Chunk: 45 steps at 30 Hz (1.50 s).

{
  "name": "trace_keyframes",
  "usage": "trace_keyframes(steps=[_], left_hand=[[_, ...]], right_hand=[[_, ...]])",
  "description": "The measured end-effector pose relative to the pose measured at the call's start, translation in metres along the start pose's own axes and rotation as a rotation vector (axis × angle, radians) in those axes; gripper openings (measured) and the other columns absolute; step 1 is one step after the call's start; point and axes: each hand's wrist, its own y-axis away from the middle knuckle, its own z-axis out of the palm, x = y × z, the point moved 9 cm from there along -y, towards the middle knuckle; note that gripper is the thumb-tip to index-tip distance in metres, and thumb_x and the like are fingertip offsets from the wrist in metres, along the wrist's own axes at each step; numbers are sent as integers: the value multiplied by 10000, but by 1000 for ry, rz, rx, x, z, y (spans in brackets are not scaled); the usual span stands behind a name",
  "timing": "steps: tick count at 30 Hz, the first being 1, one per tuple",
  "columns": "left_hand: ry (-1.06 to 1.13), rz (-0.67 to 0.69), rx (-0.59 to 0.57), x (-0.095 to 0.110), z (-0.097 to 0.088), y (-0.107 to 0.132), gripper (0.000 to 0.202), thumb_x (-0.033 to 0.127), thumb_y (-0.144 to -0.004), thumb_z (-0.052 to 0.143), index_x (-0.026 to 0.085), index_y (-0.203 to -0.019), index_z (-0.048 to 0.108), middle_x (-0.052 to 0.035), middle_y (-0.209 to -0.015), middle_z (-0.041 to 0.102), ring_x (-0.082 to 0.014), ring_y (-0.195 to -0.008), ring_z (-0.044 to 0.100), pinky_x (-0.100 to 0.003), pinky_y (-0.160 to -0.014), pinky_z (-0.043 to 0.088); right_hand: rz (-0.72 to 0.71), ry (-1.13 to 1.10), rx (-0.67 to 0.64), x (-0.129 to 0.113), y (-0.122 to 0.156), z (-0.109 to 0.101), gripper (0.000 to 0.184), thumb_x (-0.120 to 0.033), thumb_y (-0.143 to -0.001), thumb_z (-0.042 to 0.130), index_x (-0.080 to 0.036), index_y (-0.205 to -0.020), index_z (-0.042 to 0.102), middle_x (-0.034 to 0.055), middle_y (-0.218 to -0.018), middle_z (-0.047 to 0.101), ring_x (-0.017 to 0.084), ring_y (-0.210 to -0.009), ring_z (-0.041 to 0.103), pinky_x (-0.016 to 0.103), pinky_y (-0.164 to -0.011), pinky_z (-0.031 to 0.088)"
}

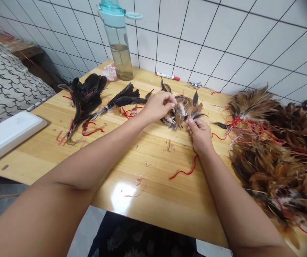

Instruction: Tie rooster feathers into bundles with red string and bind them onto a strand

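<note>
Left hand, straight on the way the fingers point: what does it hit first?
Left hand: the small feather pile just past its fingertips. It may already be touching; depth is hard to judge from this one view.

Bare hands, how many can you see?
2: the bare left hand at the left side of the small brown, white and black feather pile, and the bare right hand at its right edge.

The bottle (120, 57) has a crumpled wad (109, 72) at its left, a marker (166, 76) at its right, a tiled wall (198, 32) behind.
</note>
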Motion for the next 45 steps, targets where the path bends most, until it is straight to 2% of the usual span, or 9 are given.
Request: trace_keyframes(steps=[4, 11, 15, 19, 26, 29, 34, 41, 45], left_hand=[[120, -23, -215, 6, 28, 5, 68, 178, -789, 632, 138, -767, 682, -3, -762, 643, -107, -707, 554, -253, -713, 434], [238, -34, -308, 14, 49, 13, 193, 212, -786, 613, 152, -631, 515, 44, -587, 506, -87, -580, 468, -230, -581, 357], [224, -17, -245, 15, 39, 10, 125, 213, -782, 617, 146, -687, 572, 27, -653, 556, -90, -617, 482, -232, -624, 387], [88, -48, -81, -4, 5, 0, 59, 182, -767, 616, 145, -785, 657, -7, -780, 639, -103, -680, 520, -248, -692, 426], [1, -7, -414, -36, 12, 2, 146, 135, -732, 612, 150, -857, 686, -16, -827, 683, -121, -743, 596, -240, -709, 442], [-118, 118, -470, -28, 20, 7, 215, 148, -714, 641, 175, -918, 705, -19, -899, 690, -148, -841, 600, -270, -807, 446], [-306, 245, -408, -14, 27, 12, 168, 211, -764, 637, 219, -903, 732, -40, -977, 659, -213, -1005, 542, -366, -968, 381], [-211, 280, -303, -8, 17, 4, 78, 236, -794, 611, 185, -786, 670, -31, -924, 662, -189, -957, 558, -375, -966, 374], [-130, 213, -330, -1, 14, 5, 94, 220, -805, 571, 171, -824, 650, -18, -840, 676, -156, -822, 577, -300, -822, 416]], right_hand=[[-29, 42, -14, 0, 0, 4, 433, -612, -712, 687, -180, -736, 674, -18, -583, 539, 117, -560, 450, 266, -564, 381], [-150, 168, -100, -7, 4, 15, 282, -456, -776, 634, -184, -720, 686, -6, -619, 558, 141, -631, 493, 299, -666, 417], [-127, 151, -94, -8, 4, 14, 274, -454, -780, 633, -190, -718, 674, -7, -620, 562, 140, -633, 496, 295, -664, 422], [-63, 81, -41, -3, 2, 7, 341, -526, -765, 642, -188, -715, 656, -9, -607, 549, 133, -601, 476, 283, -617, 406], [-50, 106, -15, -3, 2, 4, 375, -552, -758, 648, -178, -757, 666, -14, -596, 535, 132, -591, 470, 277, -598, 393], [-61, 124, -13, -5, 3, 5, 362, -537, -768, 637, -176, -766, 671, -11, -601, 545, 133, -600, 473, 272, -595, 393], [-68, 128, -18, -6, 4, 6, 340, -513, -767, 638, -175, -753, 672, -7, -604, 555, 135, -600, 477, 271, -591, 395], [-74, 162, -8, -5, 3, 5, 327, -510, -776, 643, -186, -746, 672, -8, -594, 560, 141, -594, 479, 275, -589, 400], [-87, 165, -7, -5, 3, 4, 317, -497, -776, 632, -184, -744, 673, -3, -614, 576, 145, -605, 488, 286, -621, 411]])
